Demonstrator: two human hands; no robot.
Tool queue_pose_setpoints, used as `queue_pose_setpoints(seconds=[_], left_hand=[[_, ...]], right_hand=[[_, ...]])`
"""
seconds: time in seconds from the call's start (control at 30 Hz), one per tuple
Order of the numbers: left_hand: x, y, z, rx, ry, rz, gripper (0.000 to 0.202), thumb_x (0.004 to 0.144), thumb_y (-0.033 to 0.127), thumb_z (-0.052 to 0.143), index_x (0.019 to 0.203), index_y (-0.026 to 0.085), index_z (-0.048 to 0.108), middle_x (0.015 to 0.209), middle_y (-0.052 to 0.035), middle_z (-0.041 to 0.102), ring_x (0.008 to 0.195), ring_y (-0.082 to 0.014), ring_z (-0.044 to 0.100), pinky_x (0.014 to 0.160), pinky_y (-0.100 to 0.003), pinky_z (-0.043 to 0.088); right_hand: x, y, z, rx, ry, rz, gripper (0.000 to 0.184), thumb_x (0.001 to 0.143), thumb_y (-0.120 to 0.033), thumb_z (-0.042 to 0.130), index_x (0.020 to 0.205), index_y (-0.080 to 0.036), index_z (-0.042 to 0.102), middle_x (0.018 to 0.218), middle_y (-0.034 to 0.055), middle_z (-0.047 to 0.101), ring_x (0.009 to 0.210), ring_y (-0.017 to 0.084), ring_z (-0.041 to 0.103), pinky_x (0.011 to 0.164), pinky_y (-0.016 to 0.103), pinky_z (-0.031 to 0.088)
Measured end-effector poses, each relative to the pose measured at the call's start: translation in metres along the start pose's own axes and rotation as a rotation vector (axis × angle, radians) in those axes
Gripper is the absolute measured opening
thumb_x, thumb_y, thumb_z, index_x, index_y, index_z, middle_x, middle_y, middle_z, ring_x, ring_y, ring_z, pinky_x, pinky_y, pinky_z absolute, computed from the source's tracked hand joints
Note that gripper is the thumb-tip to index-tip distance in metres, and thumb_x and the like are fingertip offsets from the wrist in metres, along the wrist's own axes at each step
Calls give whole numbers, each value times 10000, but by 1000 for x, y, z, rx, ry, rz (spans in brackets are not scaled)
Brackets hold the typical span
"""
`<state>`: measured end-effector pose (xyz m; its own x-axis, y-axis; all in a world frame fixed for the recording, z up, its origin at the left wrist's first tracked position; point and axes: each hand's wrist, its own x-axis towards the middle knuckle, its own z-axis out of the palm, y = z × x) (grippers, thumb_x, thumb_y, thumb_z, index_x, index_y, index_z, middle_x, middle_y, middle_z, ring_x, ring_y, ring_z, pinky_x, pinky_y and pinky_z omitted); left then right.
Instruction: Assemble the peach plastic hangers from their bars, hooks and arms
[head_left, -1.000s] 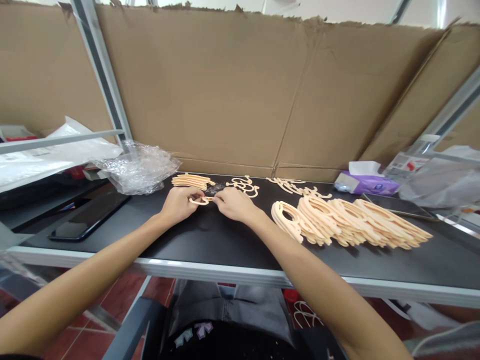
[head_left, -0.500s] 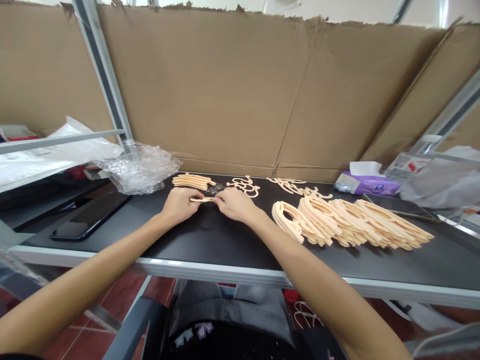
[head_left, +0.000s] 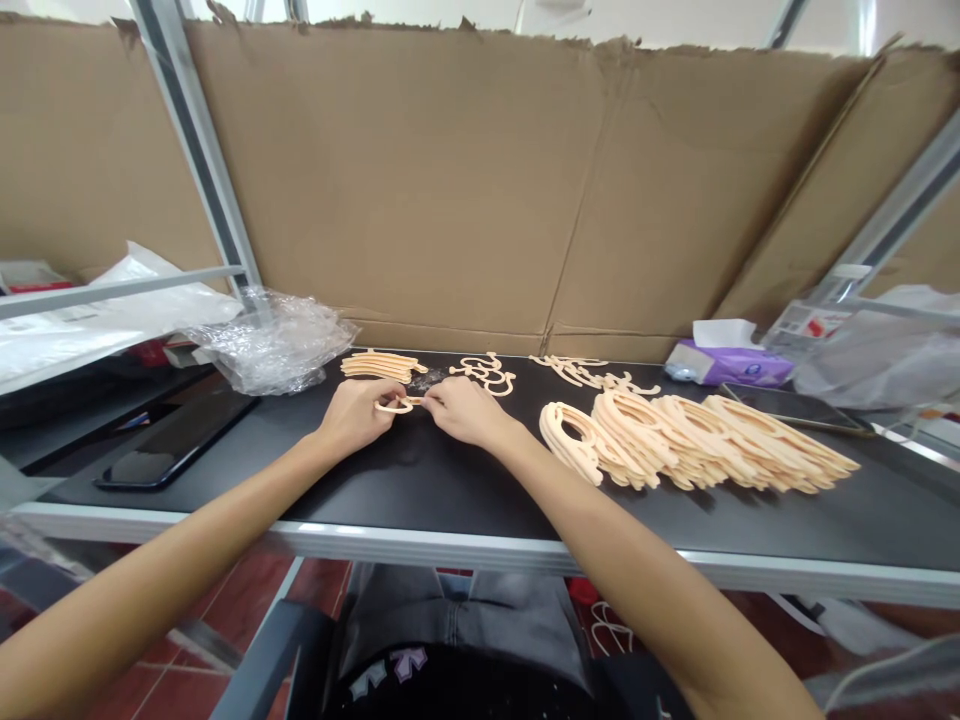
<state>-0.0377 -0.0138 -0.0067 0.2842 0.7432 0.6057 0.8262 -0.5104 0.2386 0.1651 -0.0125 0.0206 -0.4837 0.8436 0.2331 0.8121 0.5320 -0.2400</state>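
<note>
My left hand (head_left: 360, 415) is closed on one end of a small pale curved piece (head_left: 395, 407), just above the black table. A rounded loop of the piece shows beside the fingers. Pinched at the piece's other end is my right hand (head_left: 463, 408); its fingertips partly cover what they grip. Behind my left hand lies a row of stacked pale strips (head_left: 381, 364). Thin curved pale pieces (head_left: 486, 375) lie loose behind my right hand. To the right of it, several pale flat pieces with round openings (head_left: 690, 440) rest in overlapping stacks.
A dark phone (head_left: 176, 440) lies at the left, near crumpled clear plastic (head_left: 281, 340). More thin curved pieces (head_left: 592, 374) sit at the back. A purple tissue pack (head_left: 731, 362) and a dark tablet-like device (head_left: 795, 410) are at the right. Cardboard (head_left: 420, 180) walls the back.
The piece between my hands has turned, so its loop now shows where only a thin edge was visible. Both hands stay in nearly the same place; the view has shifted slightly.
</note>
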Motion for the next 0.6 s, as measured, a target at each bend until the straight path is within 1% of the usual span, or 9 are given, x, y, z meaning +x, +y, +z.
queue_pose_setpoints(seconds=[0.07,0.17,0.27,0.33,0.47,0.6], left_hand=[[0,0,0,18,-17,-8,209,789,231,546,828,199,749,728,-31,742,681,-179,665,635,-261,421],[0,0,0,50,-32,-31,208,788,226,551,843,209,751,805,-30,761,725,-192,675,649,-272,424],[0,-1,1,57,13,-12,196,799,239,568,843,210,757,922,-38,775,826,-211,692,727,-290,459],[1,-3,2,43,46,6,190,804,240,577,831,205,762,953,-44,775,868,-219,697,763,-298,473],[2,-5,3,14,58,21,187,789,200,583,805,198,770,868,-41,777,806,-212,703,732,-297,486],[2,-6,2,-67,83,101,181,777,167,590,770,179,770,802,-42,771,742,-189,701,728,-276,502]], right_hand=[[0,0,0,-6,-1,1,354,993,-321,435,996,-208,770,1064,114,743,953,233,679,744,289,417],[0,-2,-1,-18,-8,1,357,994,-334,437,1000,-207,770,1060,113,744,942,230,679,729,286,415],[0,-2,-1,-17,-2,1,354,991,-336,440,995,-212,772,1056,106,746,946,228,676,716,280,407],[0,-2,-1,-15,2,4,350,990,-326,441,990,-217,774,1059,102,747,954,225,672,719,277,403],[0,-2,-2,-12,-3,20,336,984,-318,458,979,-226,781,1038,96,751,918,215,669,703,273,386],[0,-2,-2,17,4,25,326,973,-336,483,950,-224,788,990,92,753,849,198,655,650,270,345]])
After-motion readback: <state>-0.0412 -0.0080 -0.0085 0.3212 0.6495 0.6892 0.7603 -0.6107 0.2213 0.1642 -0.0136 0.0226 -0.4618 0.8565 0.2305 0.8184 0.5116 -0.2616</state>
